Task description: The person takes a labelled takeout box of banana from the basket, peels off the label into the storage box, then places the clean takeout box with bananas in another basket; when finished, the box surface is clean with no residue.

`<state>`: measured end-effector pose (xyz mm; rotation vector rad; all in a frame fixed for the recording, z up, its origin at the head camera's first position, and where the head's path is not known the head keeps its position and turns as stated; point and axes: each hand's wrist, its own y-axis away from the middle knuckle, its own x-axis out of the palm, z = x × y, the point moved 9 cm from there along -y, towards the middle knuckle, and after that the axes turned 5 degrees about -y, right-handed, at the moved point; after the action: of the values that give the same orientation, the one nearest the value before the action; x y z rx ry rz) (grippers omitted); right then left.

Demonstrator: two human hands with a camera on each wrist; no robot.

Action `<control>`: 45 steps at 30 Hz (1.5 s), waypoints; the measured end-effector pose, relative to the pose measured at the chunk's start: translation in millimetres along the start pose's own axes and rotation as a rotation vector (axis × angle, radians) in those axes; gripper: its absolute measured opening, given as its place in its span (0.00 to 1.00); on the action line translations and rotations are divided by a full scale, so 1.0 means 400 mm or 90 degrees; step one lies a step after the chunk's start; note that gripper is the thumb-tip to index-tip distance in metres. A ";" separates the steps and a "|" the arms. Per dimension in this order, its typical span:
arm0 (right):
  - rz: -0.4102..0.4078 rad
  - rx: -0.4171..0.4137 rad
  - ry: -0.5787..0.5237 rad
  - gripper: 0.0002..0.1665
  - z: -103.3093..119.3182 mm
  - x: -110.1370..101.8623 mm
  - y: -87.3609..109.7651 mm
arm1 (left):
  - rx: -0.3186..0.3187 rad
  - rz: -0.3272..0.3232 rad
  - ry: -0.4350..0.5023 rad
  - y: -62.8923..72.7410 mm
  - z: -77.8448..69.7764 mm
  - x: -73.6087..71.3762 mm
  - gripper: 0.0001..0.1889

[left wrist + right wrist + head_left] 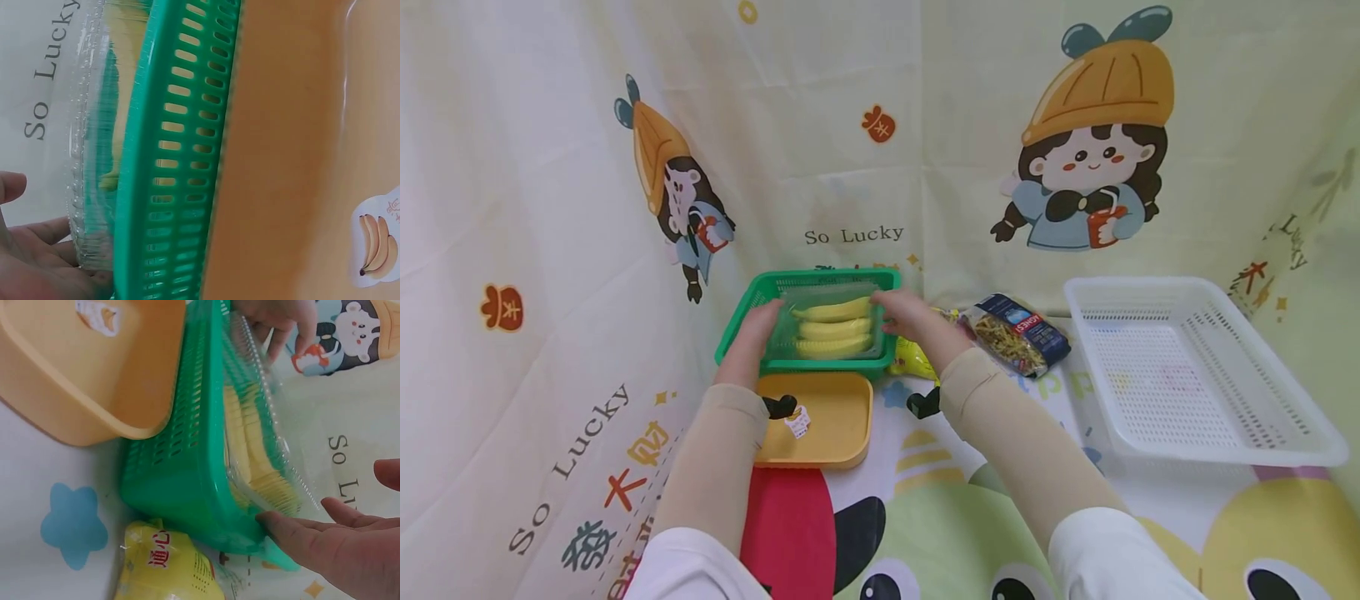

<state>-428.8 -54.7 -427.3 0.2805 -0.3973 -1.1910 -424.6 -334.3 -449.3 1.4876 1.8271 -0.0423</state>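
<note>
A clear plastic box (pixel 792 343) with several yellow bananas (pixel 833 329) inside sits in the green basket (pixel 820 365). My left hand (pixel 758 329) is at the box's left side; in the left wrist view its fingers (pixel 53 230) are extended at the ribbed edge, thumb apart. At the opposite side, my right hand (pixel 917 321) has its fingertips (pixel 270 519) against the box's corner, near the basket's rim, with the thumb held away. Part of the box stands above the rim in the right wrist view.
An orange tray (pixel 838 425) with a banana sticker (pixel 377 245) lies in front of the basket. Right of the basket are a yellow packet (pixel 912 360) and a bag of pasta (pixel 1018 333). Farther right stands a white perforated basket (pixel 1157 400). A printed curtain (pixel 955 92) hangs behind.
</note>
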 end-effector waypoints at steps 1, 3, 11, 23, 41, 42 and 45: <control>0.004 0.002 -0.003 0.34 -0.001 0.002 -0.001 | -0.001 -0.003 -0.002 -0.001 0.001 -0.001 0.40; 0.014 0.007 -0.015 0.35 -0.003 0.009 -0.002 | -0.005 -0.005 -0.007 -0.004 0.006 0.000 0.40; 0.016 0.042 -0.090 0.53 -0.021 0.044 -0.003 | -0.003 -0.005 -0.017 -0.028 0.022 0.005 0.40; 0.006 0.077 -0.114 0.53 -0.061 0.081 -0.018 | 0.015 0.006 -0.065 -0.042 0.046 0.017 0.41; 0.043 -0.059 0.099 0.32 -0.062 0.083 0.020 | 0.136 -0.012 -0.196 -0.002 0.001 0.032 0.38; 0.040 -0.068 0.116 0.32 -0.061 0.071 0.027 | 0.158 -0.018 -0.212 0.005 -0.012 0.036 0.38; 0.035 -0.091 0.180 0.32 -0.057 0.032 0.065 | 0.233 -0.040 -0.274 0.040 -0.056 0.048 0.36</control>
<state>-392.7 -57.6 -435.0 0.3072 -0.0718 -1.1015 -423.3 -302.7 -437.4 1.5159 1.5625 -0.7074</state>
